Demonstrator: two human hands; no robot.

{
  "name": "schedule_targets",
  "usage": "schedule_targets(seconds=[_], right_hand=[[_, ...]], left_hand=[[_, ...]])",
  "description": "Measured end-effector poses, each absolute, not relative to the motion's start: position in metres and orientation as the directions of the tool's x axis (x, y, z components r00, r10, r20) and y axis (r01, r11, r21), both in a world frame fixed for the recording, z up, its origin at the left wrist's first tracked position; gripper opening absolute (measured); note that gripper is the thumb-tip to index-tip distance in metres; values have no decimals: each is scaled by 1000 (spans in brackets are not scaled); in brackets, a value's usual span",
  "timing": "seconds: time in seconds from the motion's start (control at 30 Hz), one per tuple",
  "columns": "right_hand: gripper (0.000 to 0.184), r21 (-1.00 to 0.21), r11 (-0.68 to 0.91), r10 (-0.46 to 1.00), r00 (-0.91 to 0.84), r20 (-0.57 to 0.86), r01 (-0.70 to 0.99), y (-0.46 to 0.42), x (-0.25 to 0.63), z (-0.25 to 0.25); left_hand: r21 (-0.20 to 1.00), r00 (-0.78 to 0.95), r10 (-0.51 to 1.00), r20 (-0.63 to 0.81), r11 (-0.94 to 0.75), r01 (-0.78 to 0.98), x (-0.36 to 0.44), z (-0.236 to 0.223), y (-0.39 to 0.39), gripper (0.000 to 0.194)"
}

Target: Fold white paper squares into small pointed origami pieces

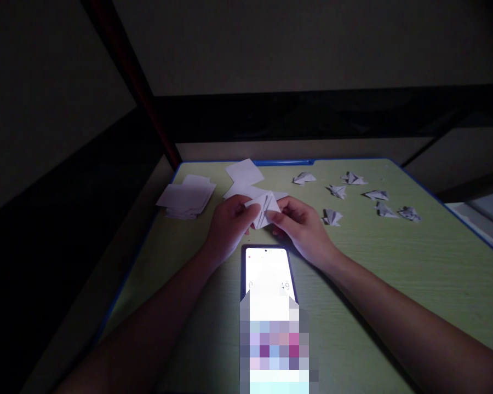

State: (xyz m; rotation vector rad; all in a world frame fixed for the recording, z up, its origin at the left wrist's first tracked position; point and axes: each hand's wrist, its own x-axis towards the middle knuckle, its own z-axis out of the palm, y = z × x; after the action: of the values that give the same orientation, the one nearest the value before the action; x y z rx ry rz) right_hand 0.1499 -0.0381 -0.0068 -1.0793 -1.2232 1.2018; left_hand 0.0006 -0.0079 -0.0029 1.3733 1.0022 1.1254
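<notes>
A small folded piece of white paper (264, 208), roughly diamond-shaped with a slanting seam across its face, is held up between both hands over the table. My left hand (233, 220) pinches its left side, thumb on the front. On the right edge, my right hand (302, 220) grips it the same way, with the fingers curled behind. The fingertips at the back are partly hidden by the paper. Just below the hands lies a phone (268, 273) with a bright lit screen, its lower part blurred out.
Several small folded paper figures (332, 217) are scattered on the right of the light green table (394, 273). A stack of white paper sheets (187, 198) lies at the left, with loose white sheets (245, 172) behind the hands. Blue edging (285, 162) borders the table before a dark wall.
</notes>
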Motion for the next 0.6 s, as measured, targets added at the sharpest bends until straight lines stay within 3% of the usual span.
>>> schedule_targets(seconds=[0.17,0.37,0.6], right_hand=[[17,-986,114,993,24,111,-121,-36,152,-10],[16,-972,74,996,-37,84,-223,-36,155,-12],[10,-971,89,995,-13,94,-220,-35,155,-11]], left_hand=[[993,249,961,118,-120,-7,-1,-3,-9,17],[994,314,943,112,-105,-38,-4,-4,-7,21],[996,313,946,83,-74,-39,-5,-6,-5,25]])
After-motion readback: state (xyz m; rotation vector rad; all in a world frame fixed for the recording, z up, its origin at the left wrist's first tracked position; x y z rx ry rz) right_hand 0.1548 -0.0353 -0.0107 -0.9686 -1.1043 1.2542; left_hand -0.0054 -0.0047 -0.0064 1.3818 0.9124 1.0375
